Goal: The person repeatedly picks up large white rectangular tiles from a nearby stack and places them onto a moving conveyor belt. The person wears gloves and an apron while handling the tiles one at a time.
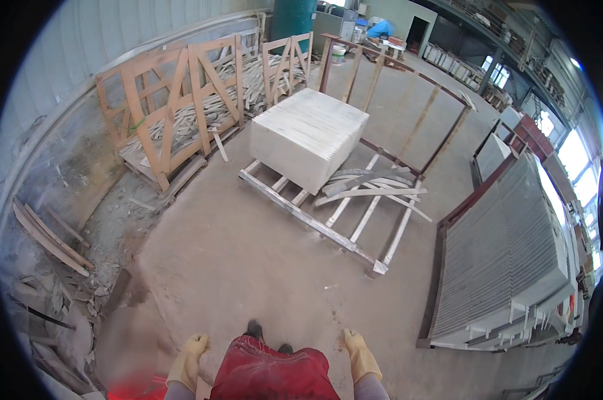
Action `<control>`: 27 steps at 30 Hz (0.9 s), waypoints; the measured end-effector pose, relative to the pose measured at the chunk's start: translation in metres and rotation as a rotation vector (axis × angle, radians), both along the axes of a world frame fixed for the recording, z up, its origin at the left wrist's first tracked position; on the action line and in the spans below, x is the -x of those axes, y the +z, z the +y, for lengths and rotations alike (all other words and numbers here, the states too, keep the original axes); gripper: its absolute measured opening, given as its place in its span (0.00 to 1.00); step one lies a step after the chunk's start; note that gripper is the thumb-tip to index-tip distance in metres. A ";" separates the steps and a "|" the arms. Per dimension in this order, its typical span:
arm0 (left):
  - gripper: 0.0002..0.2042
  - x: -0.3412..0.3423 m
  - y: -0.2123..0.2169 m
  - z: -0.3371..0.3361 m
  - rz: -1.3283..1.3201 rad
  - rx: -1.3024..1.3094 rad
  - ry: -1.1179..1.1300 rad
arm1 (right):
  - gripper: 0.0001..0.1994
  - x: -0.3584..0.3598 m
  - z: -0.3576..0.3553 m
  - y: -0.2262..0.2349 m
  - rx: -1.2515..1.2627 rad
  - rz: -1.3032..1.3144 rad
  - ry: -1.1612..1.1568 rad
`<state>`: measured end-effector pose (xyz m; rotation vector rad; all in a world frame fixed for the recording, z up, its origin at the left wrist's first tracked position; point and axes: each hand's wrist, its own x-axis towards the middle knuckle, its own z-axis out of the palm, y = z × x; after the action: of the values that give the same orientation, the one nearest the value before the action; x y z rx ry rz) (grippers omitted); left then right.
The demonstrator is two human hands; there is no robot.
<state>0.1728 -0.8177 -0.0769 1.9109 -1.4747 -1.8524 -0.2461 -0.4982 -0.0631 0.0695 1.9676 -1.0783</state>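
My left hand [188, 362] in a yellow glove hangs at my side at the bottom of the view, holding nothing, fingers loosely together. My right hand [361, 355], also in a yellow glove, hangs on the other side, empty too. Between them shows my red clothing [273, 373] and a dark shoe [253, 328] on the concrete floor. Ahead stands a stack of pale stone slabs [308, 137] on a metal pallet frame [315, 223], well beyond reach of both hands.
Loose grey strips [375, 187] lie on the frame beside the stack. Wooden crate frames [171, 107] with scrap wood stand at the left wall. A rack of grey slabs [508, 247] fills the right. Wood offcuts and rubble [51, 247] lie at the lower left.
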 end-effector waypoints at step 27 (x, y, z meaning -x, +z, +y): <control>0.12 0.365 0.036 -0.463 0.074 -0.185 -0.226 | 0.19 0.212 -0.399 -0.006 -0.068 -0.179 0.085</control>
<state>-0.1926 -1.2811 -0.0405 1.7897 -1.6053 -2.2037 -0.4578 -0.8977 -0.0687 0.1143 1.8296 -0.9177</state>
